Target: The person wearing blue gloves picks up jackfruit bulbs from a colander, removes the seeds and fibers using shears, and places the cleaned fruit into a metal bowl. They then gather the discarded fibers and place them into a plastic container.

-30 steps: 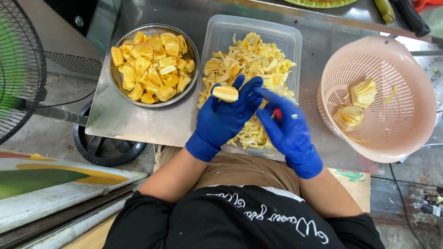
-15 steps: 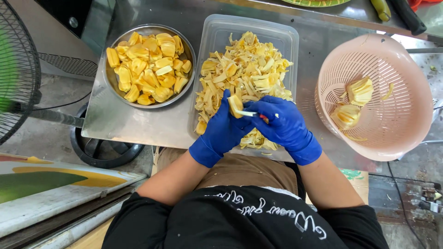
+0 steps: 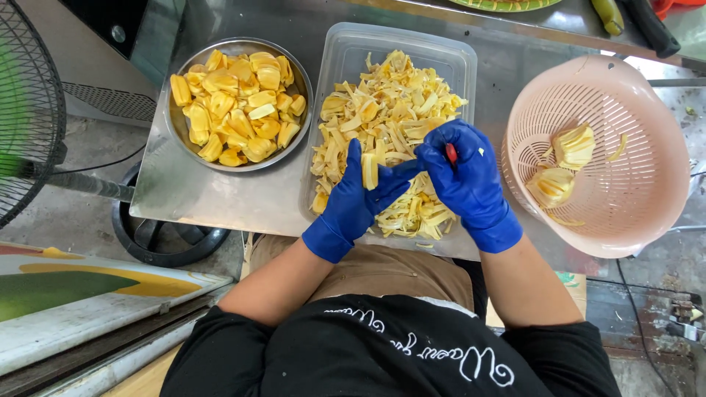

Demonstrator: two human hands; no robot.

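Note:
Both my hands wear blue gloves and meet over a clear plastic tub [image 3: 346,51] heaped with pale yellow fruit strips. My left hand [image 3: 353,202] holds a yellow fruit pod [image 3: 369,170] upright between thumb and fingers. My right hand [image 3: 467,180] grips a small knife with a red handle [image 3: 451,153]; its fingertips touch the left hand's fingers next to the pod. The blade is hidden.
A round metal bowl [image 3: 176,132] of cleaned yellow pods sits left of the tub. A pink plastic colander [image 3: 647,125] with two fruit pieces stands at right. All rest on a steel table [image 3: 213,191]. A fan [image 3: 26,110] stands at far left.
My right hand has risen and turned its palm outward, so the red handle now shows near its top. The pod stays in my left hand, now held more upright.

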